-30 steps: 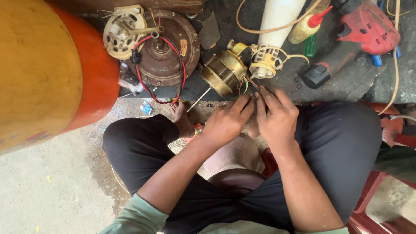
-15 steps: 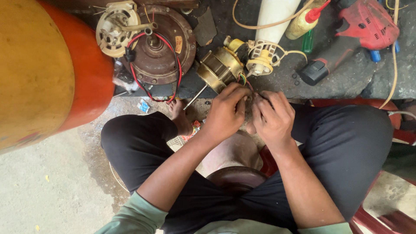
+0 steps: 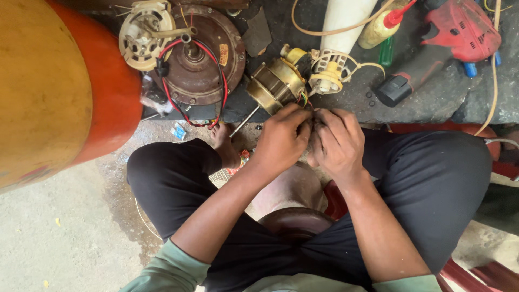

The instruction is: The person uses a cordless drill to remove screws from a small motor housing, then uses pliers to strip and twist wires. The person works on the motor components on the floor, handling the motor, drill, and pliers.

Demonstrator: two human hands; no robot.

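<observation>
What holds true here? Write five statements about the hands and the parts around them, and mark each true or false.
1. Both hands, left hand and right hand, meet just below the brass-coloured motor. True.
2. The round brown motor housing has red and black wires looped over it. True.
3. The right hand holds the red power drill. False: the drill lies apart on the dark slab.
4. The bottle with the red nozzle lies beside the white cylinder. True.
5. The person wears yellow trousers. False: they are black.

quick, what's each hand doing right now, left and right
Left hand: closed, fingers pinching the wires beside the brass-coloured motor.
Right hand: closed at the same spot; what it grips is hidden.
</observation>
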